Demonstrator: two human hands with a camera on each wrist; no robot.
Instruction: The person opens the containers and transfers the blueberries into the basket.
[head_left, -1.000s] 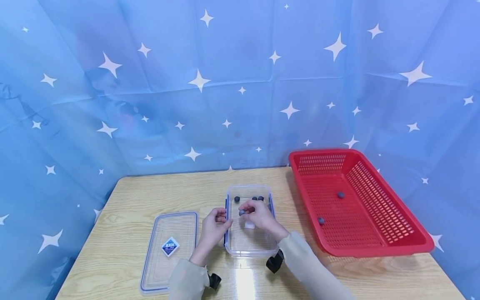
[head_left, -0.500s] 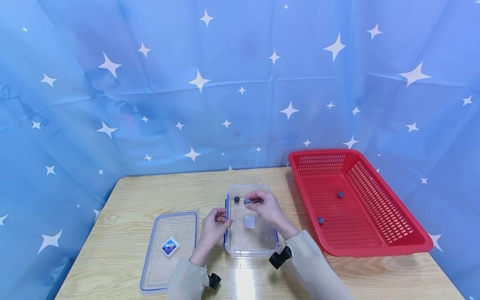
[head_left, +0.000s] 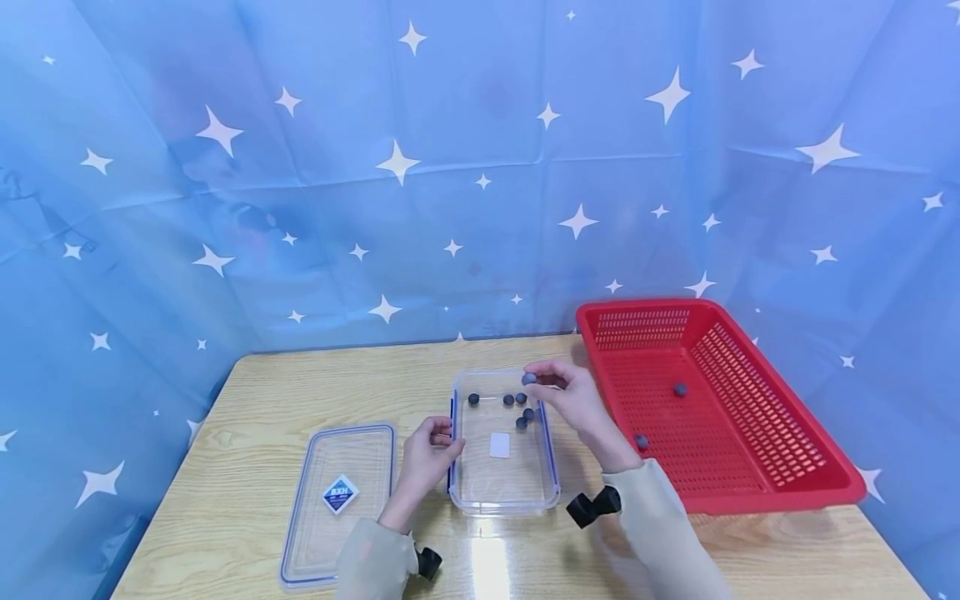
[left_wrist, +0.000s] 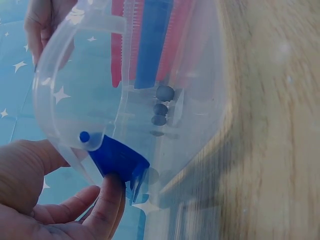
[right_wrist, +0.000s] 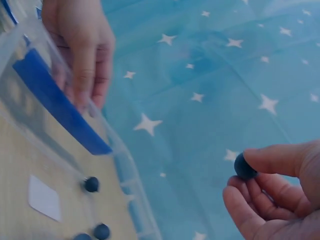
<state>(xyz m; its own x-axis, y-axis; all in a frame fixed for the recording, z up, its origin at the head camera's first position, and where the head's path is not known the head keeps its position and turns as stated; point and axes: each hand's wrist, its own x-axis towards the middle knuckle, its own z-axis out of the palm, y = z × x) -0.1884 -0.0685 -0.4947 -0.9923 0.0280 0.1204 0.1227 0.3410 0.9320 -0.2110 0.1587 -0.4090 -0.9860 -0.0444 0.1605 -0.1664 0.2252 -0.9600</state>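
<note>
A clear plastic box (head_left: pixel 502 483) with blue side latches stands on the table, several dark blueberries (head_left: pixel 521 423) lying inside. My left hand (head_left: pixel 427 454) holds the box's left wall, thumb at the rim and fingers outside by the blue latch (left_wrist: pixel 117 160), as the left wrist view shows. My right hand (head_left: pixel 573 400) pinches one blueberry (right_wrist: pixel 245 166) between thumb and fingertips, raised over the box's far right corner. Inside the red basket (head_left: pixel 750 504) to the right lie two more blueberries, one near the middle (head_left: pixel 680 389) and one by the left wall (head_left: pixel 641 442).
The box's lid (head_left: pixel 300 533), with a blue and white label, lies flat left of the left hand. A small white patch (head_left: pixel 499 445) shows at the box's bottom. A blue curtain (head_left: pixel 480 208) with white stars hangs behind the wooden table (head_left: pixel 300 379).
My right hand has moved away and to the right from over the box's middle, carrying the blueberry. More blueberries in the box are now uncovered. The left hand has stayed put.
</note>
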